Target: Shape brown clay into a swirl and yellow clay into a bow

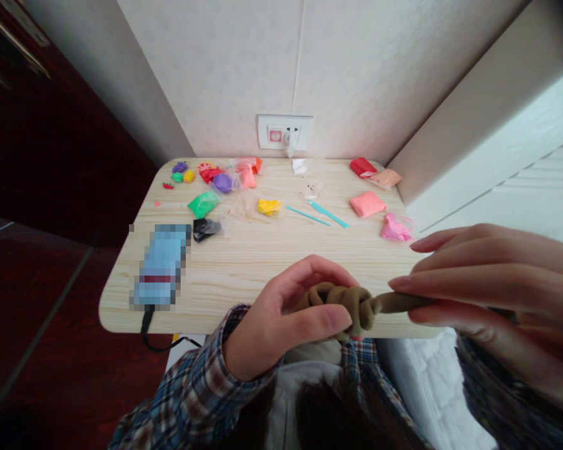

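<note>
An olive-brown soft cord (363, 307), knotted into a thick bundle, is held close to my body over the front edge of the table (244, 269). My left hand (286, 319) is closed around the knotted part, with the thumb across its near side. From the bundle a single strand runs to the right into my right hand (488, 281), which pinches it between thumb and fingers. The strand's far end is mostly hidden behind the right hand. Both hands are above the tabletop's level.
Packets of coloured clay, including a green one (204, 204) and a salmon one (368, 204), lie toward the back. Blue modelling tools (328, 214) lie mid-table. A blurred phone (164, 262) with a black cable (145, 328) is at left. A wall socket (285, 132) is behind.
</note>
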The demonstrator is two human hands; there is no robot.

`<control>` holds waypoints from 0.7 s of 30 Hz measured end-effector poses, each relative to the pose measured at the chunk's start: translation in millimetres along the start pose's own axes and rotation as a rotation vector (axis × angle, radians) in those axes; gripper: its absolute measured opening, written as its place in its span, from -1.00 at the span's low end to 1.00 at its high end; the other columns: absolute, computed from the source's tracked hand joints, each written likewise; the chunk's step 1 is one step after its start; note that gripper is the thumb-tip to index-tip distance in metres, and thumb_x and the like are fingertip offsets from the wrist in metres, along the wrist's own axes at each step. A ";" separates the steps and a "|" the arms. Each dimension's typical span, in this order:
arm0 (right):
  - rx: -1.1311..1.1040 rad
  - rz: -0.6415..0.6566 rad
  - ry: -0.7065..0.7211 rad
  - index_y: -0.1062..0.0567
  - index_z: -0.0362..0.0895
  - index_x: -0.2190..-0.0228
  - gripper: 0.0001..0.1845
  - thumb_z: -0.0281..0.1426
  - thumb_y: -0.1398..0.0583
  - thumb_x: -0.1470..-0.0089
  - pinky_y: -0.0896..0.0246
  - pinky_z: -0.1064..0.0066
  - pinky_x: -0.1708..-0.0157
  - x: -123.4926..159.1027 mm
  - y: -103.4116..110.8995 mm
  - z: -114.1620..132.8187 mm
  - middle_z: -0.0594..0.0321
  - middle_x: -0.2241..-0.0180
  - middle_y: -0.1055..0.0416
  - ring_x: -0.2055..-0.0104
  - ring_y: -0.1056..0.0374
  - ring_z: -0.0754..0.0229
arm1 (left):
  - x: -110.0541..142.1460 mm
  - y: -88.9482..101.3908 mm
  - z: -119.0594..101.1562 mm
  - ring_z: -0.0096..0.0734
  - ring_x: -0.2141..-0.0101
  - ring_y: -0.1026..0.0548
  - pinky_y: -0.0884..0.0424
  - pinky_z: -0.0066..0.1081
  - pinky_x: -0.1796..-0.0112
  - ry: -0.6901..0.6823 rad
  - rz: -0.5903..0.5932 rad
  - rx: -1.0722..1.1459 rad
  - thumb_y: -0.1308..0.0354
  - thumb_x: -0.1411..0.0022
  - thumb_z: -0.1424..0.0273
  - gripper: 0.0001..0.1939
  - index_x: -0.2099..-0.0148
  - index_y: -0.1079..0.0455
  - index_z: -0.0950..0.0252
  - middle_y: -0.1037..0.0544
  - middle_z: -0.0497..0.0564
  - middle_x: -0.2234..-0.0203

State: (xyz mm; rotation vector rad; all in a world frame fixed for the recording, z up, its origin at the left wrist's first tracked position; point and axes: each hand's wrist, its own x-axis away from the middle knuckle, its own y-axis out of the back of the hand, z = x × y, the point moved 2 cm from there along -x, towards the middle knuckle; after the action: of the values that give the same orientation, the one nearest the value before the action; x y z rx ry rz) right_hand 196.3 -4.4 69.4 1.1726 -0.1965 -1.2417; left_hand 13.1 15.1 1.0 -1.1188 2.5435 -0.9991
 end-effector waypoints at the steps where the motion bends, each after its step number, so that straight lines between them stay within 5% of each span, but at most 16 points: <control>1: 0.015 0.013 0.034 -0.55 0.02 0.33 -0.84 -0.25 -0.17 -0.14 -0.31 0.42 0.21 -0.5 0.0 0.9 0.27 0.38 -0.48 0.28 -0.42 0.20 | -0.9 0.0 1.4 -0.48 0.47 -0.44 -0.34 -0.46 0.39 0.014 -0.006 0.019 -0.29 -0.02 0.18 -0.64 0.22 -0.35 0.29 -0.49 -0.04 0.47; 9: 0.100 0.181 0.167 -0.44 -0.05 0.37 -0.75 -0.28 -0.02 -0.25 -0.19 0.39 0.44 -14.5 -2.8 4.4 0.23 0.41 -0.43 0.33 -0.38 0.20 | -5.4 1.3 10.9 -0.48 0.48 -0.47 -0.39 -0.46 0.41 0.107 -0.078 0.133 -0.29 -0.04 0.22 -0.65 0.24 -0.31 0.34 -0.50 -0.03 0.49; 15: -0.008 0.261 0.101 -0.46 -0.04 0.46 -0.71 -0.21 -0.06 -0.20 -0.20 0.41 0.52 -30.0 -13.2 -2.4 0.27 0.48 -0.44 0.45 -0.39 0.21 | -8.3 7.0 14.8 -0.45 0.41 -0.47 -0.42 -0.44 0.39 0.103 -0.089 0.203 -0.24 -0.09 0.26 -0.71 0.23 -0.31 0.34 -0.48 -0.01 0.43; 21: -0.242 0.225 -0.100 -0.39 -0.08 0.10 -0.55 -0.06 -0.17 -0.07 -0.32 0.32 0.12 -20.2 -33.9 -28.3 0.14 0.14 -0.45 0.08 -0.37 0.12 | -17.5 18.2 22.7 -0.47 0.45 -0.48 -0.42 -0.50 0.48 0.103 -0.018 0.328 -0.13 -0.17 0.13 -0.63 0.20 -0.37 0.36 -0.49 0.02 0.37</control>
State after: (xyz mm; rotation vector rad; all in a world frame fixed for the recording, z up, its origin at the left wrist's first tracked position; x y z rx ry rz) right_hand 186.5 32.8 39.7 0.8557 -0.2384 -1.0922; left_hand 24.2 24.9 -29.6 -1.0198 2.3292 -1.4487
